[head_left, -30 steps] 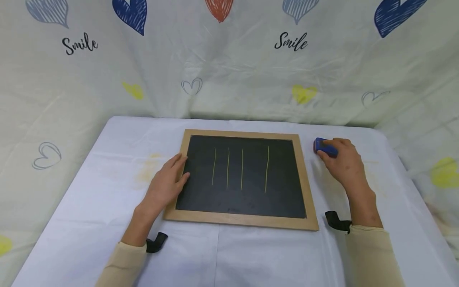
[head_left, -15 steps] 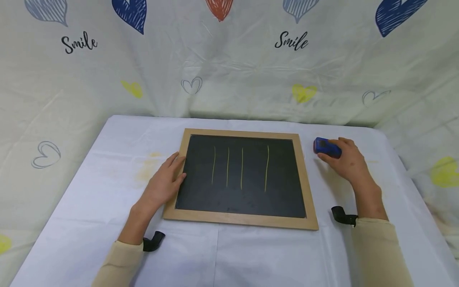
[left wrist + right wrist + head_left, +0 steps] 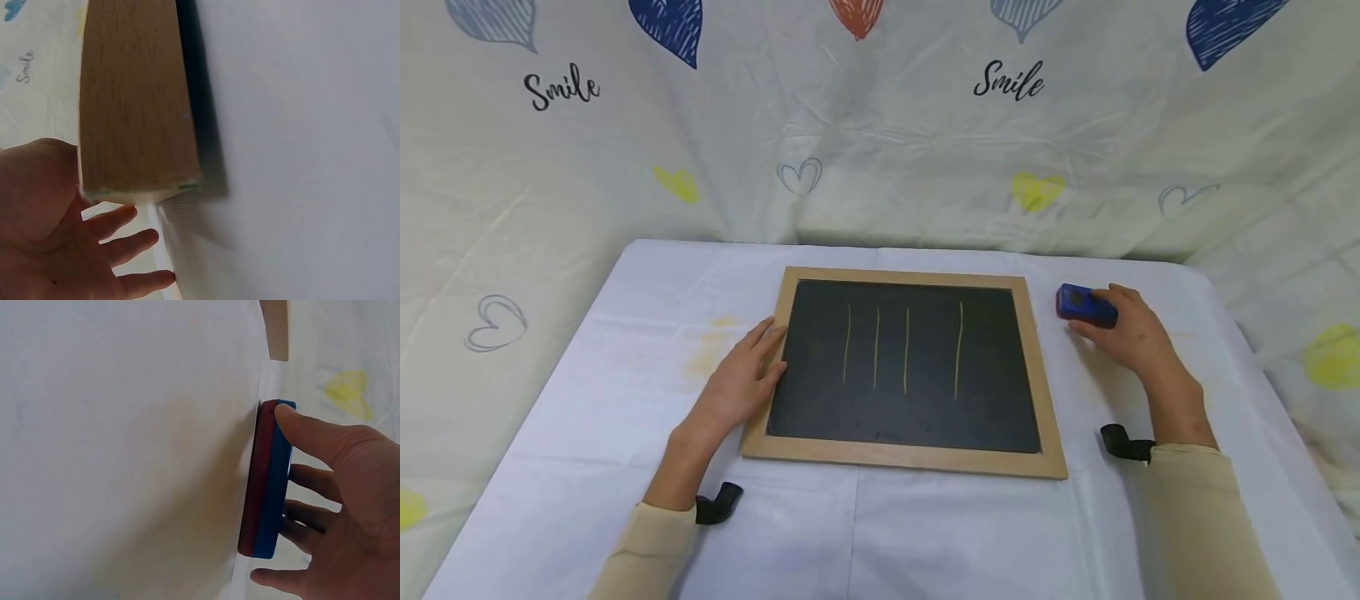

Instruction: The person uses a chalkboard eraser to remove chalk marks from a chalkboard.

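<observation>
A black chalkboard (image 3: pixel 992 358) in a light wooden frame lies on the white-covered table, bearing several thin yellow vertical lines (image 3: pixel 906 350). My left hand (image 3: pixel 737 379) rests at the frame's left side, its fingertips over the wood. From the left wrist view, that hand (image 3: pixel 53 231) has its fingers spread beside the frame's wooden edge (image 3: pixel 134 100). Right of the board, my right hand (image 3: pixel 1131 332) holds a chalkboard eraser (image 3: pixel 1084 307) between thumb and fingers. In the right wrist view the eraser (image 3: pixel 267 481) shows a blue back and a dark red pad facing the tabletop.
The white tablecloth (image 3: pixel 797 533) has faint yellow smudges (image 3: pixel 707 354) left of the board. Behind the table hangs a pale curtain (image 3: pixel 895 150) printed with hearts and "Smile". A black curved piece sits at each wrist, the left one (image 3: pixel 720 503) and the right one (image 3: pixel 1126 442).
My right hand and forearm have shifted slightly right, baring more of the eraser, whose left end stays in about the same spot. The left hand has eased slightly left along the frame.
</observation>
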Motion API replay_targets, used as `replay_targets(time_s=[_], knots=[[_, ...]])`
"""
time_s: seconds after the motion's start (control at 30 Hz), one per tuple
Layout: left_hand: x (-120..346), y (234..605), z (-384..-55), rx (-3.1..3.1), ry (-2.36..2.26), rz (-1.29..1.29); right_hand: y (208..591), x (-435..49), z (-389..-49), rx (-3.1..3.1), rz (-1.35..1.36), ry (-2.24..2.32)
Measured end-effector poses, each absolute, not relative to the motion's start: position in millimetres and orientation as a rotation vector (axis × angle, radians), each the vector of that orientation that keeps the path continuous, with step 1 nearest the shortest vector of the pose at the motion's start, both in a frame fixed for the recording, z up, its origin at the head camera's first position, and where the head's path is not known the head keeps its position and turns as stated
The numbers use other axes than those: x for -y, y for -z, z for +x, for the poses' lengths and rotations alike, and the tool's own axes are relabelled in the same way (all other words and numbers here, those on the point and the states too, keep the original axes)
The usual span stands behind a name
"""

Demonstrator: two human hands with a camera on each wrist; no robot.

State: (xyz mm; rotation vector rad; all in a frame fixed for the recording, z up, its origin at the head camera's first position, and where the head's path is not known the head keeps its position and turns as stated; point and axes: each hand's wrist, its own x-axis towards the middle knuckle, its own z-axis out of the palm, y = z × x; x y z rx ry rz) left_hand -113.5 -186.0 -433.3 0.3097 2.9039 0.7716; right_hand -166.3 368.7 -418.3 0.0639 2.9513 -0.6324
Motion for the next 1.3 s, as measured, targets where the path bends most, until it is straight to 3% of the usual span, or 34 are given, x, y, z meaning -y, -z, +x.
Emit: replay_targets(time_s=[0.8,1.3], knots=[[189.1,432.7,-115.3,-2.902,-0.745,0.344,425.7,-395.9,-180.1,-2.981,0.054,0.699],[191.9,435.3,-115.6,-2.915,-0.720,0.348,407.6,-353.6,-179.3,-3.101,-0.028,0.906]])
